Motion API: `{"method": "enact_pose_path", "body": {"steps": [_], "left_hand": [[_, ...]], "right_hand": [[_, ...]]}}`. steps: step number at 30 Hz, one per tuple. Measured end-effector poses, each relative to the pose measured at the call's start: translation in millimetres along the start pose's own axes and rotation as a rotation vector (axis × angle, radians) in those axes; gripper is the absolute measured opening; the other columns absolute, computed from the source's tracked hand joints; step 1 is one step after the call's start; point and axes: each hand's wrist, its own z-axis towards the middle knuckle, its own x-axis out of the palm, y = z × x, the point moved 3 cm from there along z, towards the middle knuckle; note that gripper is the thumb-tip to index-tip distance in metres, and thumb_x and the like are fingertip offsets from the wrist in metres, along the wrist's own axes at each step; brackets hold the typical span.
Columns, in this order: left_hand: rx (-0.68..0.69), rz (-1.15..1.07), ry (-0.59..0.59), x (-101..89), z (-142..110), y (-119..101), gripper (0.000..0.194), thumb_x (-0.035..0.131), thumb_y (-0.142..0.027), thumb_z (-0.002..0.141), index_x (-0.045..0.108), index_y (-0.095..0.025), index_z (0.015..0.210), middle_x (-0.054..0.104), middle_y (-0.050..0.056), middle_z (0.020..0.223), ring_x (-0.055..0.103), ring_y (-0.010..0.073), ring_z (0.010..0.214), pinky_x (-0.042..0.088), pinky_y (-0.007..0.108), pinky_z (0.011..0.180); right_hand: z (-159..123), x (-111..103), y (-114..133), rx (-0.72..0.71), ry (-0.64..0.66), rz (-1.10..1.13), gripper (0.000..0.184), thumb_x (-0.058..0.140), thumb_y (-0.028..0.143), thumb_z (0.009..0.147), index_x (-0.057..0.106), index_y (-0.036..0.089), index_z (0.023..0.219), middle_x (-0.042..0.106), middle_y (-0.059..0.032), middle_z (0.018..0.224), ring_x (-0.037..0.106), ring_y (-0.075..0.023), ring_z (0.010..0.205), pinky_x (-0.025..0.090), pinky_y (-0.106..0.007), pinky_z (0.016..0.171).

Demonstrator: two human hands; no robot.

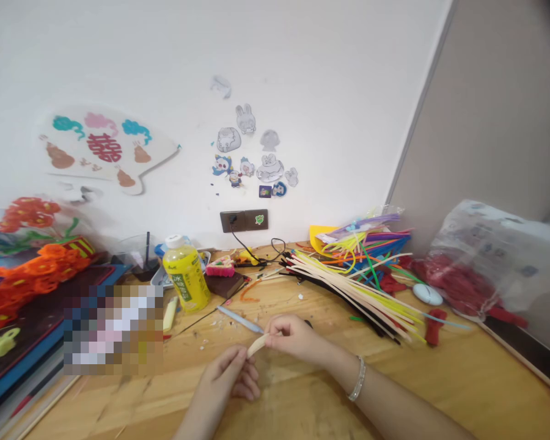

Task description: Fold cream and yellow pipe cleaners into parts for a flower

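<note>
Between my two hands is a short cream pipe cleaner (257, 346), seemingly bent or doubled over. Its lower left end is pinched between the thumb and forefinger of my left hand (229, 371), whose other fingers curl loosely below. The fingertips of my right hand (294, 336) grip the upper right end and hide part of it. Both hands are just above the wooden table. A pale blue pen-like stick (239, 319) lies behind them. Right of it rests a large bundle of cream, yellow and black pipe cleaners (348, 290).
A yellow drink bottle (186, 275) stands at the back left, near a dark box (224, 284). Orange fuzzy flowers (41, 275) lie at far left. On the right are a white oval object (427, 294) and a clear plastic bag (490, 256). A wall socket (244, 220) has a cable plugged in.
</note>
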Motion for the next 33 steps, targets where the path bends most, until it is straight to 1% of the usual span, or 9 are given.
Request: {"method": "enact_pose_path", "body": {"steps": [5,10,16,21,23,25,28,30,33], "left_hand": [[-0.055,-0.056,0.033,0.0,1.6,2.8,0.041,0.069,-0.054,0.058,0.055,-0.016,0.063,0.066,0.001,0.049,0.061,0.0152,0.039,0.045,0.024,0.040],[-0.069,-0.009,0.028,1.2,1.5,4.7,0.039,0.068,-0.053,0.058,0.053,-0.017,0.062,0.065,0.002,0.047,0.060,0.0157,0.036,0.045,0.025,0.038],[0.064,0.170,-0.063,-0.2,-1.4,-1.7,0.042,0.063,-0.058,0.062,0.050,-0.018,0.054,0.055,-0.005,0.040,0.050,0.0101,0.030,0.036,0.020,0.035],[0.187,0.316,-0.116,0.1,-8.9,-15.0,0.037,0.058,-0.052,0.070,0.050,-0.020,0.053,0.049,-0.006,0.038,0.046,0.0115,0.035,0.034,0.021,0.040],[0.246,0.409,-0.141,0.9,-13.1,-21.7,0.033,0.056,-0.046,0.074,0.051,-0.021,0.053,0.048,-0.006,0.039,0.046,0.0132,0.039,0.034,0.022,0.045],[0.310,0.531,-0.170,2.8,-17.5,-28.2,0.030,0.055,-0.041,0.076,0.052,-0.022,0.053,0.048,-0.005,0.040,0.046,0.0154,0.042,0.034,0.023,0.048],[0.361,0.623,-0.199,6.3,-22.0,-33.8,0.025,0.056,-0.035,0.074,0.055,-0.024,0.052,0.048,-0.003,0.042,0.049,0.0200,0.049,0.035,0.025,0.051],[0.376,0.620,-0.201,7.9,-22.9,-34.1,0.023,0.058,-0.033,0.073,0.056,-0.025,0.051,0.050,-0.002,0.042,0.052,0.0228,0.055,0.037,0.026,0.055],[0.409,0.641,-0.178,8.9,-21.9,-31.4,0.018,0.058,-0.029,0.073,0.059,-0.025,0.055,0.058,0.001,0.052,0.054,0.0239,0.059,0.038,0.026,0.059]], "right_hand": [[0.5,0.9,3.1,-0.050,-0.020,-0.054,0.034,0.058,0.032,0.074,0.037,0.017,0.052,0.042,0.0035,0.061,0.038,-0.0097,0.059,0.030,-0.021,0.056],[0.2,1.7,3.6,-0.087,-0.040,-0.105,0.033,0.055,0.025,0.074,0.033,0.017,0.051,0.042,0.0036,0.061,0.038,-0.0093,0.058,0.030,-0.020,0.054],[-2.1,5.5,11.2,-0.154,-0.078,-0.185,0.030,0.055,0.017,0.072,0.036,0.018,0.049,0.047,0.0020,0.063,0.044,-0.0113,0.062,0.033,-0.022,0.059],[-3.2,5.1,16.4,-0.227,-0.116,-0.221,0.026,0.058,0.018,0.072,0.042,0.018,0.051,0.056,-0.0010,0.072,0.052,-0.0142,0.071,0.039,-0.025,0.068],[-4.1,3.8,17.6,-0.265,-0.145,-0.239,0.018,0.060,0.019,0.072,0.049,0.018,0.058,0.059,-0.0025,0.078,0.055,-0.0153,0.077,0.041,-0.026,0.071],[-5.5,3.3,18.4,-0.276,-0.155,-0.286,0.005,0.061,0.021,0.073,0.057,0.018,0.075,0.061,-0.0037,0.086,0.056,-0.0162,0.082,0.042,-0.027,0.075],[-8.2,6.3,20.6,-0.301,-0.104,-0.428,0.029,0.062,0.028,0.075,0.057,0.020,0.102,0.061,-0.0065,0.102,0.055,-0.0185,0.094,0.041,-0.031,0.083],[-10.3,11.0,22.3,-0.363,-0.046,-0.548,0.029,0.058,0.030,0.079,0.056,0.020,0.106,0.061,-0.0079,0.105,0.053,-0.0198,0.097,0.039,-0.032,0.085],[-12.7,17.8,23.3,-0.451,-0.005,-0.708,0.023,0.048,0.028,0.086,0.058,0.019,0.106,0.064,-0.0089,0.096,0.054,-0.0202,0.089,0.041,-0.033,0.078]]}}
